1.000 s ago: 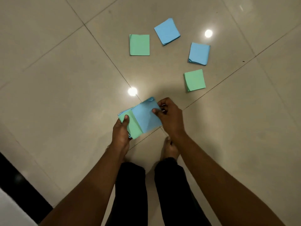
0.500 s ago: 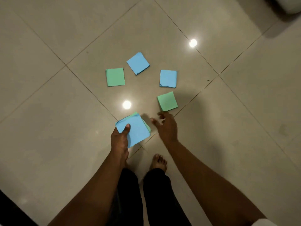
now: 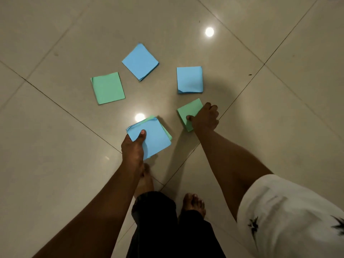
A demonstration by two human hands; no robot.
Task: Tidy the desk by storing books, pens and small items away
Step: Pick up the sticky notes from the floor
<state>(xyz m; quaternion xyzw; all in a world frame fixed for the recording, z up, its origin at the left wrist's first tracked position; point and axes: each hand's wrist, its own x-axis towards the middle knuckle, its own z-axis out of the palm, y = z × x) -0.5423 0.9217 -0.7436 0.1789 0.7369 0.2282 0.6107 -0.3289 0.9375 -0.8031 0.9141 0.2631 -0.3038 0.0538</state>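
Two blue squares (image 3: 141,61) (image 3: 189,79) and two green squares (image 3: 108,88) on the floor (image 3: 55,164), right hand (image 3: 205,117) pinching the near-right green square (image 3: 189,112), left hand (image 3: 133,148) pinching a blue-topped stack (image 3: 154,138).

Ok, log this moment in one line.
left hand: holds blue-topped paper stack | right hand: grips near green pad on floor | loose: far green pad, tilted blue pad, square-on blue pad

The glossy beige floor tiles (image 3: 55,164) show thin dark grout lines. The far square paper pad (image 3: 140,61) and right square paper pad (image 3: 189,80) are sky blue; the left pad (image 3: 108,88) and near-right pad (image 3: 189,112) are mint green. The near paper stack (image 3: 154,138) is blue over green. The trousers (image 3: 158,220) are black; the sleeve (image 3: 279,211) is white with black star print.
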